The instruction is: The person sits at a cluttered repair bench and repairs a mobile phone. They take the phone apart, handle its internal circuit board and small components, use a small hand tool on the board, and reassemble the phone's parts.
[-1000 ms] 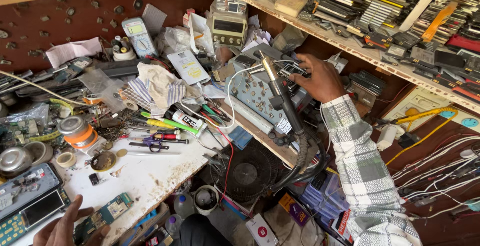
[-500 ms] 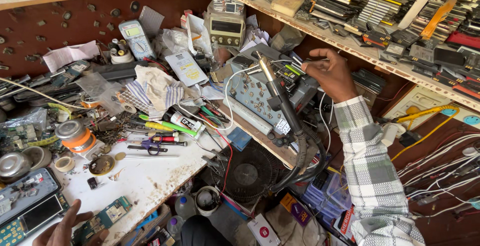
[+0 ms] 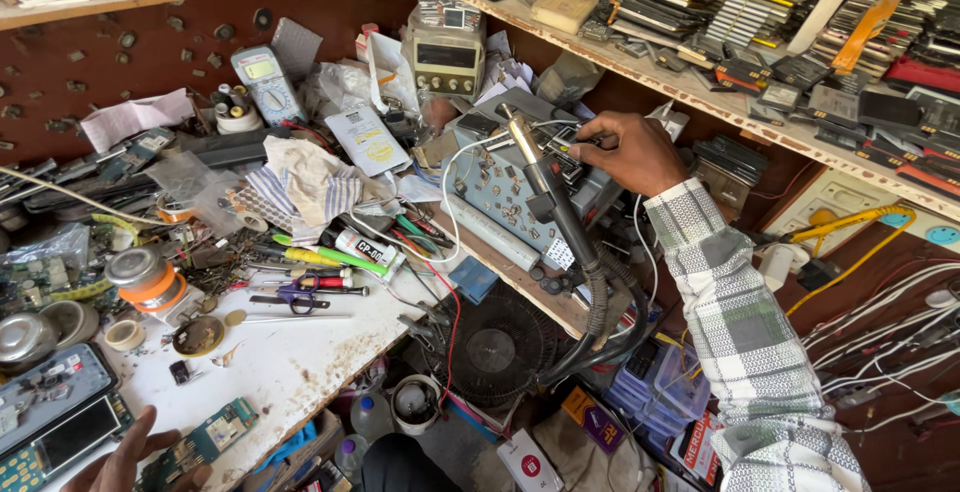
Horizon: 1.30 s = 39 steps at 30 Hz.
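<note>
Right hand (image 3: 632, 152) curled shut on something small atop grey station (image 3: 505, 187); held item hidden by fingers. Hot-air wand (image 3: 545, 187) stands just left of grip, black hose dropping below wrist. Beyond grip, cream meter box (image 3: 447, 57); further left, white-and-yellow packet (image 3: 367, 139) and yellow multimeter (image 3: 262, 80). Below sleeve, orange and red-white boxes, partly cut off. Left hand (image 3: 125, 457) at bottom edge, fingers spread, holding nothing, beside green board (image 3: 205, 442); palm out of frame. Shelf labels too small to make out.

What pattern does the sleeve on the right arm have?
The sleeve is plaid, grey and white checks, clearest in the head view.
</note>
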Motion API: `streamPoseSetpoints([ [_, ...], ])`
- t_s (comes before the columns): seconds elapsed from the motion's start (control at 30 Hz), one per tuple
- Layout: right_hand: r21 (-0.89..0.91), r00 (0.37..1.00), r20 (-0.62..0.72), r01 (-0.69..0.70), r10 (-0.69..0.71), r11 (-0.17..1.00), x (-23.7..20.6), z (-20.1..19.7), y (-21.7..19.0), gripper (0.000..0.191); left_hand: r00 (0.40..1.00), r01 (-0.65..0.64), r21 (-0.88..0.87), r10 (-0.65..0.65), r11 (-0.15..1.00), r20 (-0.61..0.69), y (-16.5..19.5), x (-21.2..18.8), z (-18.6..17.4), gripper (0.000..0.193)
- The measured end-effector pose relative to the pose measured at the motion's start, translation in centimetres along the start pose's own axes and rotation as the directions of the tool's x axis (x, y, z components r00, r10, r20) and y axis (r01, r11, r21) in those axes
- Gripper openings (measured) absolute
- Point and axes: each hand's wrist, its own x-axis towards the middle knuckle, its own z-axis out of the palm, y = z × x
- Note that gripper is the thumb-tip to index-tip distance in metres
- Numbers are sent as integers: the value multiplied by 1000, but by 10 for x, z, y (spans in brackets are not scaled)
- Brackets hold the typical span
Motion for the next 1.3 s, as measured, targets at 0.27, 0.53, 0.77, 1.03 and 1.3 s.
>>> streamPoseSetpoints([
  [0.27,-46,991,23,130,-129,990,-4,-9,4,35,1000,-8,-212,10,977,6,-3,11,13,101],
  [0.53,-157,868,313,448,-386,880,-10,-24,-11,63,1000,-9,-187,7,982,-7,1,10,10,101],
  [0.77,18,745,538,458,-395,889,8,-27,-13,97,1000,-3,-183,3,983,-3,1,9,13,101],
  [1.03,24,752,598,328,-277,944,16,-21,-11,97,1000,2,-200,-2,980,0,2,9,14,101],
  [1.3,908,791,243,20,-562,419,14,-34,17,100,1000,-7,-233,11,973,16,-2,14,14,102],
])
